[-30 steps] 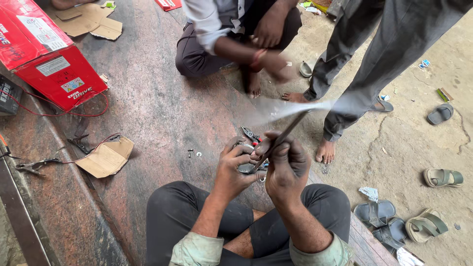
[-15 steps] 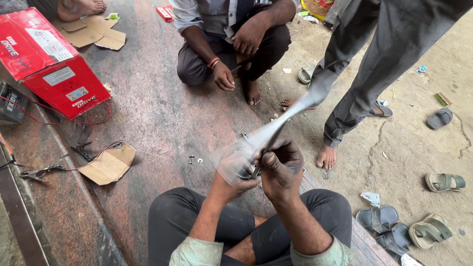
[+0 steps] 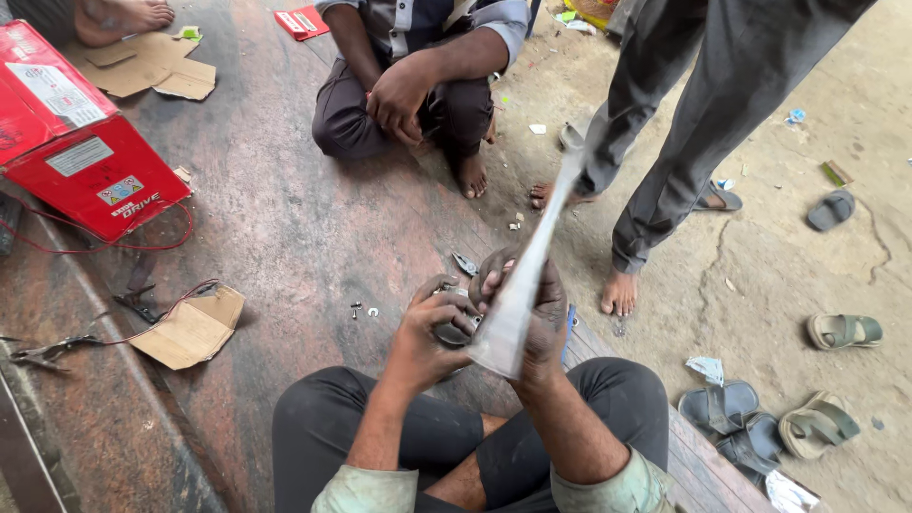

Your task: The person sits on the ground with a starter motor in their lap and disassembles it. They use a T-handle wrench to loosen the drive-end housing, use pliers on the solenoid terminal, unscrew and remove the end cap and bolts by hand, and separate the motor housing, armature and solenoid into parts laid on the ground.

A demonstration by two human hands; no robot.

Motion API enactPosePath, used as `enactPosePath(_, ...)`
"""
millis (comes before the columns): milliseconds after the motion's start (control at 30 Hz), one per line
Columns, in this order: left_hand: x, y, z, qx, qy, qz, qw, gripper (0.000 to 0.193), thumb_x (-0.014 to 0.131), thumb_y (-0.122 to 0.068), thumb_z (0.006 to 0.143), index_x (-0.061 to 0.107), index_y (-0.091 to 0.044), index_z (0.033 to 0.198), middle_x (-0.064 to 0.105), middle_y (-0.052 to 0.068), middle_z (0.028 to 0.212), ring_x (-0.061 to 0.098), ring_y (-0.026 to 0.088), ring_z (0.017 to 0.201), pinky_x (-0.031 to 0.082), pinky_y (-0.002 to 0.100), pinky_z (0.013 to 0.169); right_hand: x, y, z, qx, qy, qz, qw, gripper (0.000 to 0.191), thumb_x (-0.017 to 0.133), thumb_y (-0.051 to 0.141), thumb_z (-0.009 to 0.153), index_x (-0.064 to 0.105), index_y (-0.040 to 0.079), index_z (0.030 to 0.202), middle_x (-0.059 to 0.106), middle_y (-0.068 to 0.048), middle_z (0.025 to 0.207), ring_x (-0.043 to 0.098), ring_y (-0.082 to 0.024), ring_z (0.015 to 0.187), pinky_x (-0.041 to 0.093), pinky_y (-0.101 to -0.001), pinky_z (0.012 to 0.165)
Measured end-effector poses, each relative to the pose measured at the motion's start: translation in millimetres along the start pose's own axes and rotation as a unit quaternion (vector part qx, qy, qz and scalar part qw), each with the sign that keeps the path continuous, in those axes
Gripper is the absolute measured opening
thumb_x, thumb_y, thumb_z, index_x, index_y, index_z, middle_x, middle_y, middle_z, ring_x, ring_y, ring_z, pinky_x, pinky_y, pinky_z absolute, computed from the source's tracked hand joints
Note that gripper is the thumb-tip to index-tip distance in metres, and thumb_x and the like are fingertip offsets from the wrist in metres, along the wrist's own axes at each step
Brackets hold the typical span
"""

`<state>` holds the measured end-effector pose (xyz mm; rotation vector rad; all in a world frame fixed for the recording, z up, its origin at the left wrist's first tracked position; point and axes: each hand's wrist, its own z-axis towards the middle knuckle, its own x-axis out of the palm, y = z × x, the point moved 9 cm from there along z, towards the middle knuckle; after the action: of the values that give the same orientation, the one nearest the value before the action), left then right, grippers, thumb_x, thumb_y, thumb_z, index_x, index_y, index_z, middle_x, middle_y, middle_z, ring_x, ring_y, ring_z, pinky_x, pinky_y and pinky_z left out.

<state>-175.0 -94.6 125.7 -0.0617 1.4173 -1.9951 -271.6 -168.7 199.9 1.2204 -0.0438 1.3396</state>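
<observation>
Your left hand [image 3: 432, 328] is curled around a small grey metal part [image 3: 454, 328], fingers closed over its top edge, and holds it above your knees, just over the dark reddish platform [image 3: 285, 228] you sit on. Your right hand [image 3: 532, 313] is clenched round the lower end of a long pale tool [image 3: 527, 275], which runs up and away from you as a streak of blur; you cannot tell from this view what kind of tool it is, nor where its tip meets the part. Most of the part is covered by your fingers, so its shape stays unclear.

The only container about is the red cardboard box [image 3: 81, 157] at the far left of the platform. It lies closed, cut off by the frame's edge, so its contents are hidden. A thin red wire [image 3: 142, 245] loops out beside it. Nearer you lies a flat piece of brown cardboard [image 3: 190, 328], and a couple of small screws [image 3: 364, 310] rest on the platform just left of your hands.

Across from you a seated person [image 3: 418, 85] has hands clasped over the knees, the head out of view. A standing person [image 3: 693, 123] in grey trousers shows only from the waist down. Sandals [image 3: 750, 418] lie scattered on the ground at right.
</observation>
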Motion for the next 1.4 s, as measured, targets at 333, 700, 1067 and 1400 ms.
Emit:
enactPosePath(333,2,-21,2,0.047,-0.053,0.061,0.996,0.031,0.09,-0.01,0.055,0.073,-0.01,0.081,0.072,0.001,0.1,0.059,0.035,0.124,0.046,0.048,0.105,-11,4,-1,-0.031,-0.046,-0.031,0.998,0.027,0.059,0.028,0.108,0.066,0.002,0.111,0.059,-0.005,0.079,0.052,-0.014,0.074,0.044,-0.0308,0.07)
enactPosePath(700,0,-10,1,-0.008,-0.023,0.006,1.0,0.02,0.092,-0.01,0.061,0.076,-0.01,0.074,0.073,-0.001,0.1,0.059,0.028,0.128,0.047,0.044,0.109,-100,51,51,0.086,-0.163,0.063,0.981,0.019,0.046,0.027,0.115,0.059,0.013,0.113,0.042,0.008,0.062,0.034,-0.005,0.051,0.026,-0.0229,0.046)
enactPosePath(1067,7,-22,-2,-0.006,-0.133,0.087,0.987,0.052,0.099,-0.029,0.051,0.055,-0.004,0.062,0.071,0.004,0.094,0.059,0.035,0.128,0.048,0.047,0.102,-331,-115,-21,0.306,-0.357,-0.206,0.858,0.052,0.045,0.055,0.106,0.065,0.007,0.102,0.05,0.003,0.07,0.035,-0.006,0.048,0.025,-0.0232,0.039)
enactPosePath(1400,0,-26,6,0.042,0.008,0.084,0.996,0.028,0.096,-0.02,0.058,0.079,-0.013,0.079,0.07,0.005,0.116,0.051,0.036,0.131,0.042,0.05,0.109,-301,-201,-16,0.338,-0.081,-0.446,0.825,0.038,0.052,0.03,0.107,0.073,0.0,0.097,0.067,-0.006,0.076,0.062,-0.016,0.068,0.052,-0.0348,0.063)
